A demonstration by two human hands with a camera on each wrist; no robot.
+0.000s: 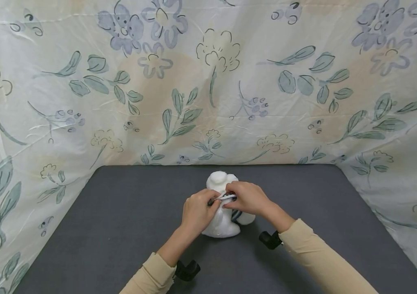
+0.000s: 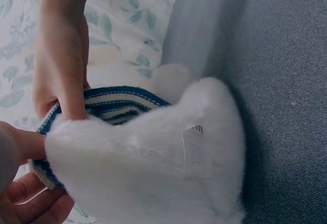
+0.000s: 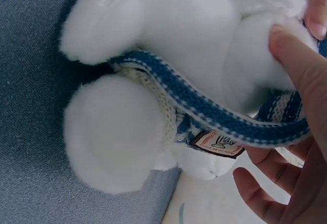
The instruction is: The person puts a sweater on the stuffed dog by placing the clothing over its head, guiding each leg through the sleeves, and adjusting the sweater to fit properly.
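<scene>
Left grip [image 1: 198,210]: thumb and fingers bent inward to a pinch, holding the blue, white-edged knitted strip [image 3: 204,106] beside white fur.
Right grip [image 1: 248,197]: nearly closed too, on the same strip, just beside the left grip; its thumb lies on the fur, other fingers behind the strip.
White plush toy [image 1: 221,226]: upright, between and directly below both grips, its top rising beyond them.
Knitted strip: held at the upper part of the toy, then looping down from the right grip along the toy's side.
Fluffy white ball [image 3: 115,134]: below the right grip, against pale knitting.
Printed dark-edged tag [image 3: 217,143]: near the right grip's fingers, under the looping strip.
Small whitish fabric label [image 2: 196,155]: on the toy's fur, apart from the left grip.
Beige sleeves [image 1: 326,253]: behind each grip, black wrist devices [image 1: 188,270] next to the cuffs.
Dark grey desk [image 1: 127,228]: beneath both grips, carrying the toy.
Pale floral cloth [image 1: 237,134]: beyond the grips, past the desk's far edge.
</scene>
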